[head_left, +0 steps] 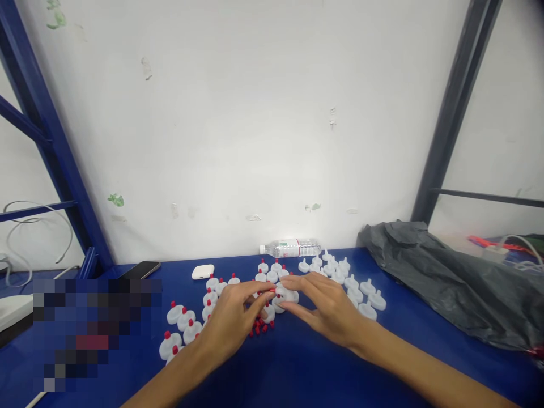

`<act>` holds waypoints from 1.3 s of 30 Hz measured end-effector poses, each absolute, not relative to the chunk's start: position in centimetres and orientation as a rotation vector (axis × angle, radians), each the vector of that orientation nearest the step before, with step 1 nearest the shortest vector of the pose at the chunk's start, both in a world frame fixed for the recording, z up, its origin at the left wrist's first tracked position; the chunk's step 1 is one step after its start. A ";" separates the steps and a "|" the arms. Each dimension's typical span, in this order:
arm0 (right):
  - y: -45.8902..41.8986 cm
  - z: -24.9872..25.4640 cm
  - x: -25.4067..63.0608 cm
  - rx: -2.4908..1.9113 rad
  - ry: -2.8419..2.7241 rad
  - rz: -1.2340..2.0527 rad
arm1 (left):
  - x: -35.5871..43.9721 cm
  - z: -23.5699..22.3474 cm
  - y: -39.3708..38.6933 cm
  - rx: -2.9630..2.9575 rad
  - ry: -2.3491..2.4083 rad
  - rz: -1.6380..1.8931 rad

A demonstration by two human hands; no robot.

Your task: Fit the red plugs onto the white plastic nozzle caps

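My left hand [235, 313] pinches a small red cap [272, 290] between thumb and fingertips. Opposite it, the thumb and fingers of my right hand [330, 311] are closed on a white plastic nozzle lid [290, 294]. Cap and lid meet at the fingertips; whether the cap is seated on the nozzle cannot be made out. Loose red caps [257, 328] lie in a small pile below the hands. White lids topped with red caps [192, 330] stand to the left and behind. Uncapped white lids [376, 300] stand to the right, their nozzles bare.
On the blue table [276, 374], a plastic bottle [291, 248] lies against the wall. Left of it are a white earphone case [203, 272] and a phone [143, 270]. A dark plastic bag [450, 283] covers the right side. Cables [32, 241] hang at left.
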State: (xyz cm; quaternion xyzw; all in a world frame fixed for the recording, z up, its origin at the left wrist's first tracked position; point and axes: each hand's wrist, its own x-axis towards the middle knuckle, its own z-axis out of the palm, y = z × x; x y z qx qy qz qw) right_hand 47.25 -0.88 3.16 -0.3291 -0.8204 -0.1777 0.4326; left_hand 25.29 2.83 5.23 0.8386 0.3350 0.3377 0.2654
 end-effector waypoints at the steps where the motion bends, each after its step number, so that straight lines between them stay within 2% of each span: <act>1: -0.9 3.2 47.2 -0.798 -2.039 -0.451 | 25.2 4.9 3.0 2.374 0.881 0.929; 5: -1.0 3.2 46.9 -0.675 -2.005 -0.472 | 24.8 3.6 3.2 2.620 0.763 0.975; 16: -1.4 2.8 46.4 -0.553 -1.998 -0.481 | 25.0 3.8 1.5 2.452 0.766 0.977; 23: -1.1 3.0 46.3 -0.647 -2.002 -0.457 | 25.0 5.2 2.1 2.427 0.784 0.946; 27: -1.0 3.4 46.5 -0.859 -2.048 -0.400 | 24.2 6.1 3.7 2.405 0.970 1.057; 31: -0.8 3.2 46.9 -0.945 -2.085 -0.333 | 22.4 6.5 6.2 2.733 1.288 1.212; 33: -0.7 3.0 47.0 -0.954 -2.104 -0.321 | 21.6 6.6 7.3 2.894 1.487 1.151; 39: -0.4 2.8 46.9 -0.924 -2.153 -0.309 | 19.9 6.7 9.5 2.983 1.860 0.604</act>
